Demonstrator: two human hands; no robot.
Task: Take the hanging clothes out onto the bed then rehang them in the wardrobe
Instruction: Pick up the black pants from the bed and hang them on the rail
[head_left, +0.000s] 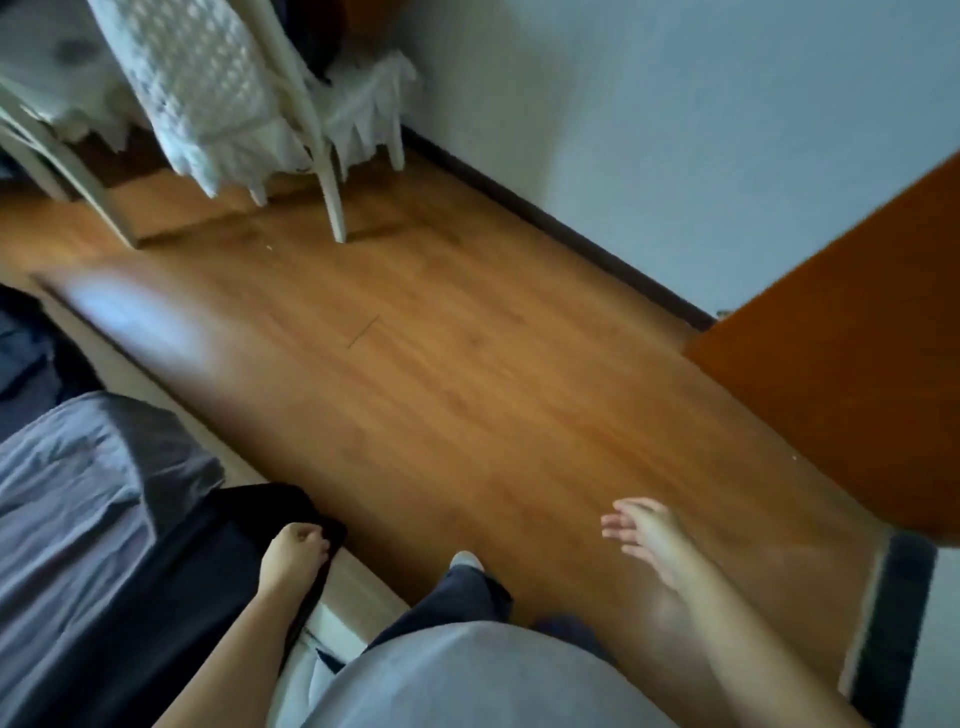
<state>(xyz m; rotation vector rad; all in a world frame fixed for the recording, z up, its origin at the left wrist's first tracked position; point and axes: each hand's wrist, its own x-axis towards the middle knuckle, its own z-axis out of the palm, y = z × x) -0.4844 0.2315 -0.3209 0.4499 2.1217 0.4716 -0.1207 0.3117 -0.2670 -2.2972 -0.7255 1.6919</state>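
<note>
A black garment (218, 551) lies across the near corner of the bed (67, 509), which has a grey-purple cover. My left hand (296, 553) grips the garment's edge where it hangs over the bed's side. Out over the wooden floor, my right hand (636, 530) is held with fingers spread and holds nothing. An orange-brown wooden door panel (841, 374) juts in from the right, just beyond my right hand. The frame is blurred by motion.
A white chair (322, 171) draped with white lace cloth (197, 88) stands at the far end of the wooden floor (441, 374). A pale wall with a dark skirting board (571, 228) runs along the right. More dark cloth lies at the left edge.
</note>
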